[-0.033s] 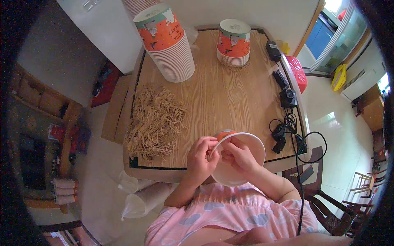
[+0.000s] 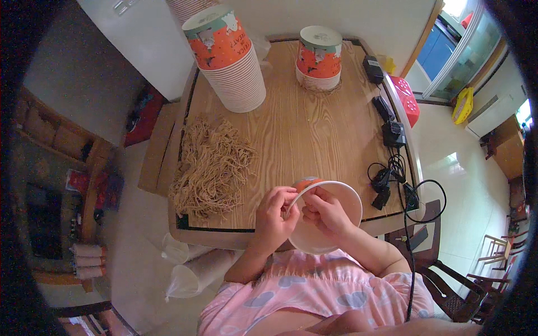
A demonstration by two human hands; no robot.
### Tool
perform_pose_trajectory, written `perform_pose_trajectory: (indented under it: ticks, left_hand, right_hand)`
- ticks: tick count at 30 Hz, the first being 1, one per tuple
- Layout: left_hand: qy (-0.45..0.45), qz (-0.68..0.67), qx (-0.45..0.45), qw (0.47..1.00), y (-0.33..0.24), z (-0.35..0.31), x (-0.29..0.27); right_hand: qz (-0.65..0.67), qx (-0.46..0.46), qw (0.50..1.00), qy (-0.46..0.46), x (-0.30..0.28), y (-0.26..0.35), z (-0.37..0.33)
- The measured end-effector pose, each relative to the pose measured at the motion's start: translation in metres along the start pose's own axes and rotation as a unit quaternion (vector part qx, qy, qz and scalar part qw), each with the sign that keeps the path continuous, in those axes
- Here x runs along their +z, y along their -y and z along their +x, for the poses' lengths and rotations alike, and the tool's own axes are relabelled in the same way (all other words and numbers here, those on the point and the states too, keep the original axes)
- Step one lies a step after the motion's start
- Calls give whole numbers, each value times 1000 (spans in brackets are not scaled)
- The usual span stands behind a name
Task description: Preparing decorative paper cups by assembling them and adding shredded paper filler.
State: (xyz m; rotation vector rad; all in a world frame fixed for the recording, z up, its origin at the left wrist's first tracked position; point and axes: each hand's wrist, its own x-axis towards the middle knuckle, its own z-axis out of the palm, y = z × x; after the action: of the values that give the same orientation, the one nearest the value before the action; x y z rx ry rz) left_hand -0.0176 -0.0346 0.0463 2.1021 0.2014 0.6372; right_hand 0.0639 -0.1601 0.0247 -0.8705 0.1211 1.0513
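A paper bucket (image 2: 348,208), white inside with an orange printed outside, is tilted at the table's near edge with its mouth toward me. My left hand (image 2: 276,215) grips its rim on the left side, fingers closed around the wall. Reaching inside the mouth, my right hand (image 2: 328,215) has its fingers curled close to the same stretch of wall; whatever they pinch is hidden. A loose heap of tan twisted paper cords (image 2: 213,168) lies on the table to the left of my hands.
On the wooden table (image 2: 297,129), a tall stack of upturned paper buckets (image 2: 232,67) stands at the far left and a shorter stack (image 2: 319,59) at the far middle. Black adapters (image 2: 393,134) and cables (image 2: 386,179) lie along the right edge. A dark chair (image 2: 448,280) stands at lower right.
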Motion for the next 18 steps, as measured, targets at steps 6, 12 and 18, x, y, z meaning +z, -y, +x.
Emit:
perform_pose_trajectory:
  ticks: [6,12,18]
  left_hand:
    - [-9,1,8,1000,3,3,1]
    - [-13,-5,11,1000,4,5,2]
    - [-17,-1,15,1000,3,3,2]
  right_hand:
    - [-13,16,1000,10,8,9,-5]
    - [-44,2,999,-2,13,12,-4]
    - [-29,5,1000,8,9,8,-1]
